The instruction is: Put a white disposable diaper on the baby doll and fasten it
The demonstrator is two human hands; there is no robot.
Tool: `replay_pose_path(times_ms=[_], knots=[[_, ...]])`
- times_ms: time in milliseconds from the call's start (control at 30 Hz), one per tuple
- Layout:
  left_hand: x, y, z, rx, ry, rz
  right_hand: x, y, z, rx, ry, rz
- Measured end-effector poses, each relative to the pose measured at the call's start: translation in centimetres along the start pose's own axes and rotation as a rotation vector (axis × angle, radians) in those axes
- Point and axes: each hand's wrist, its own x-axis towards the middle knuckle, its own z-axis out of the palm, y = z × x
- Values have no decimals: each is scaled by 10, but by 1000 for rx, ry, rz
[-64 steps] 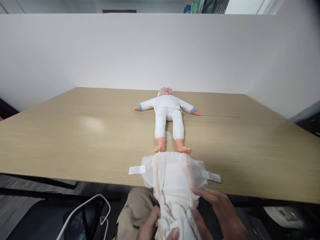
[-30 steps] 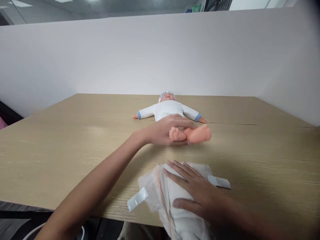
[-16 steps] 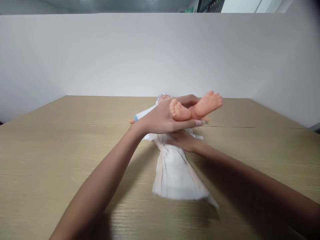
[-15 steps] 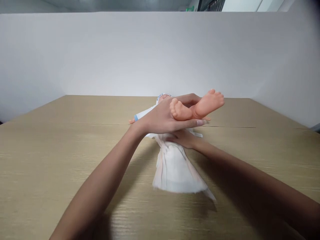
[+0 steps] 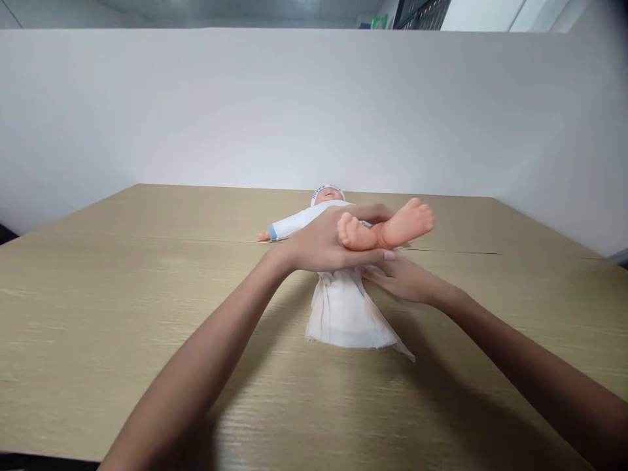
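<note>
A baby doll in a white top and a white printed cap lies on its back, head at the far side. My left hand is closed round its lower legs, holding them up so the bare feet point towards me. Under the raised legs a white diaper lies spread, its near end flared towards me. Beneath the feet, my right hand is at the diaper's right side, fingers stretched out to the left. Its fingertips are partly hidden by my left hand and the diaper.
The wooden-looking table has a thin seam running across it. A white partition rises behind the table and along its right side. Above the partition a green thing and a dark rack show.
My right hand has drawn back to the right from under the doll. The raised feet have come down slightly, and more of the doll's head and top shows.
</note>
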Motion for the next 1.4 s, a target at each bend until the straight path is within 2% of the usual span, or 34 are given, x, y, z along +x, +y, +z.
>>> replay_pose_path(times_ms=[67,200,267,367,433,533,633,733,933,1100,1233,1333,1400], knots=[[-2,-1,9,-12,-11,2,-21,-10,-9,11,-49,2],[-9,-6,28,-12,-30,105,-43,-31,-9,6,163,-36],[-20,-7,32,3,-26,132,-47,-31,-5,21,206,-85],[-49,-11,31,79,-50,78,-53,-14,-4,63,112,-231],[-72,-17,26,154,-116,46,-61,5,-5,43,-11,-347],[-103,-34,23,251,-214,47,-75,33,-7,-54,-148,-425],[-123,-54,24,307,-235,60,-84,51,-4,-139,-144,-450],[-133,-67,27,333,-220,69,-87,60,-1,-192,-119,-463],[-137,-68,24,362,-261,34,-86,60,-3,-219,-129,-518],[-141,-67,21,375,-306,-16,-85,68,-3,-122,-187,-455],[-140,-56,22,307,-274,-90,-82,70,-9,57,-254,-331],[-134,-43,31,341,-223,-163,-83,57,-12,91,-280,-240],[-130,-37,43,409,-183,-193,-86,42,-9,13,-261,-207]])
